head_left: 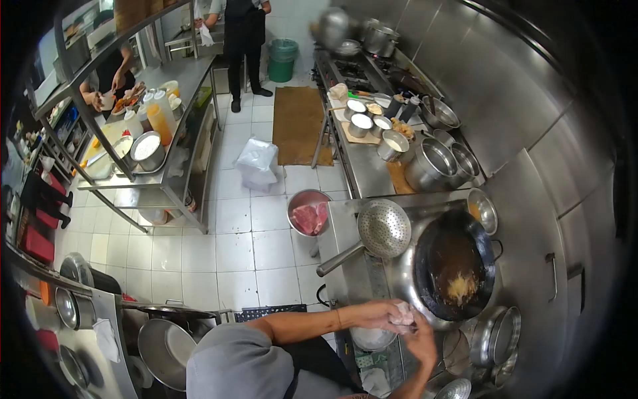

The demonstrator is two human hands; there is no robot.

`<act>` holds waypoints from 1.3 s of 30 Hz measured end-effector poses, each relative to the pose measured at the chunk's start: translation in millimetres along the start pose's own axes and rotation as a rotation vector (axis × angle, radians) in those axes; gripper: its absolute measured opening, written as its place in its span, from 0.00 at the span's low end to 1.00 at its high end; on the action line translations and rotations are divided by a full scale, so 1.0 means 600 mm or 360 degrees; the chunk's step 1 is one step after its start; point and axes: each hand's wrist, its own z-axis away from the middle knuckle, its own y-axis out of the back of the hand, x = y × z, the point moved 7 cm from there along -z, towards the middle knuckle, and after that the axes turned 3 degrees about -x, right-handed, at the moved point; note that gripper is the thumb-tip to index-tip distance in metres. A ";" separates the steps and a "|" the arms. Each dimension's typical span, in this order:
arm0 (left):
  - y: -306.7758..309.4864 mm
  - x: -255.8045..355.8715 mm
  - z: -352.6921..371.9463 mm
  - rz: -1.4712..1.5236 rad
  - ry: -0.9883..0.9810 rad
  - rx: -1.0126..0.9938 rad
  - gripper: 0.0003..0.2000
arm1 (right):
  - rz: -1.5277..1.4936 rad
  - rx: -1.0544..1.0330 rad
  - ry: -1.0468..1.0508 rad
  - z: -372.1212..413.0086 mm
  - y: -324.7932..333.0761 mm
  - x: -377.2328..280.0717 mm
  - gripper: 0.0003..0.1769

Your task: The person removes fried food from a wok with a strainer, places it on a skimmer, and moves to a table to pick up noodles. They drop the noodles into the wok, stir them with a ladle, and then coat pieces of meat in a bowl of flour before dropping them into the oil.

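Both of my hands meet beside the wok, around a pale pinkish-white lump (401,314) that looks like floured raw meat. My left hand (377,315) grips it from one side with bent fingers. My right hand (421,340) has its fingertips on its other edge. Partly hidden under my left forearm is a bowl of white powder (372,339). Dark oil fills the black wok (442,249), and a golden piece of food (462,287) bubbles in it. Next to the wok lies a perforated skimmer (384,229) with its handle pointing away.
Metal cups of white powder (361,123) and steel pots (432,166) stand on the counter beyond. Raw red meat lies in a basin (292,211). A plastic-wrapped bundle (257,163) rests on the tiled floor. Co-workers stand near the prep table (189,133) and a green bin (283,61).
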 end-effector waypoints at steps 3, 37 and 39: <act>-0.012 -0.032 -0.014 -0.0368 0.0176 0.0256 0.19 | 0.0189 0.0261 -0.0108 0.037 -0.001 0.007 0.25; 0.034 0.059 0.075 -0.0153 -0.0028 0.0273 0.15 | -0.0718 0.0323 -0.0507 0.007 -0.028 0.035 0.08; 0.031 0.054 0.064 -0.0174 -0.0058 0.0258 0.17 | -0.1392 0.0257 -0.0372 -0.004 -0.038 0.030 0.07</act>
